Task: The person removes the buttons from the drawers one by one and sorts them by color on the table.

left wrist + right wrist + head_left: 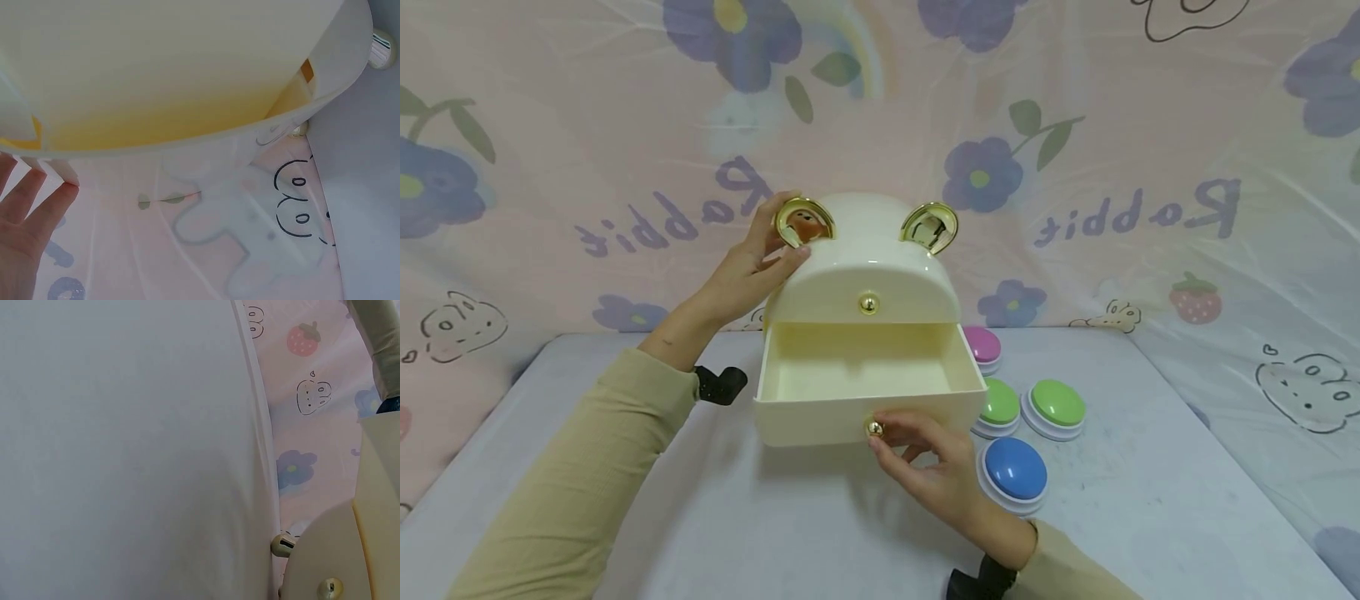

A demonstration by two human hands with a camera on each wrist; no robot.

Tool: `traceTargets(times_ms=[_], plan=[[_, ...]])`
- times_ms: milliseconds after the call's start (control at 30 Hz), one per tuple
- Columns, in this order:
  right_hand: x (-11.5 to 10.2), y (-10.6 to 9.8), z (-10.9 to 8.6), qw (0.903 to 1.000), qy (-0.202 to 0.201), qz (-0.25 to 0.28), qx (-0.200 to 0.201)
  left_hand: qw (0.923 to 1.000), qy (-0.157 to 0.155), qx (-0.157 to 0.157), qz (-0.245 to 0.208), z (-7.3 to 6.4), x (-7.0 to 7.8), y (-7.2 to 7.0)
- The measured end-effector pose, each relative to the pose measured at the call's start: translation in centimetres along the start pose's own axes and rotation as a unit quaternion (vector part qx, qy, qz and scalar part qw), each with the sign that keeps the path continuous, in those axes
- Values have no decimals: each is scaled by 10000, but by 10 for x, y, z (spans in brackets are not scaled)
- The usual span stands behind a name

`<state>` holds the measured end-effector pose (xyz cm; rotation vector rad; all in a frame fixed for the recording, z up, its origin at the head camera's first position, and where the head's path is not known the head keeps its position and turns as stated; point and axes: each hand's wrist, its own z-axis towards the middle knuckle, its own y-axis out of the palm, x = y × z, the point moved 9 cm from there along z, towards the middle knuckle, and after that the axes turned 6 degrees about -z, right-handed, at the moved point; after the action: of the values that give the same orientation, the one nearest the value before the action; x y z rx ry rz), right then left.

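Note:
A cream drawer box (880,258) with two gold-rimmed ears stands in the middle of the head view. Its lower drawer (820,423) is pulled out, the bare inside visible from above, while the upper front with its gold knob (868,303) sits flush. My left hand (741,271) grips the left ear (806,222) between thumb and fingers; its fingers also show at the left of the left wrist view. At the lower drawer's front, my right hand (936,467) pinches the small gold drawer knob (875,428). The right wrist view does not show that hand.
Several round push buttons stand right of the box: a pink one (982,346), two green ones (1057,403) and a blue one (1016,468), partly behind the drawer and right hand. A white cloth (1180,492) covers the table; a printed curtain (880,150) hangs behind.

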<state>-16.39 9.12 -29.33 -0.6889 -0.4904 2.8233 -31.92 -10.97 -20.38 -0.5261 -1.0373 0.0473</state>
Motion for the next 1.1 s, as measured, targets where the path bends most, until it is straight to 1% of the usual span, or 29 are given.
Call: traceTargets(times_ms=[100,200,333,533,800,967,1100], plan=[[4,2,3,10000,74,-3,29,10000,49,6,10,0,2,-1],[10,2,7,9997,185,46,142,10000,87,7,30,0,3,-1],[20,5,13,9988,387,155,276,9999,88,28,48,0,3,-2],[35,10,22,9970,667,105,365,10000,52,26,8,0,2,-1],[51,12,30,9962,774,-52,388,10000,1,46,10,0,1,0],[53,13,36,9955,842,-148,403,10000,1,55,15,0,1,0],[43,12,46,9946,945,-110,423,10000,-20,60,48,0,0,-1]])
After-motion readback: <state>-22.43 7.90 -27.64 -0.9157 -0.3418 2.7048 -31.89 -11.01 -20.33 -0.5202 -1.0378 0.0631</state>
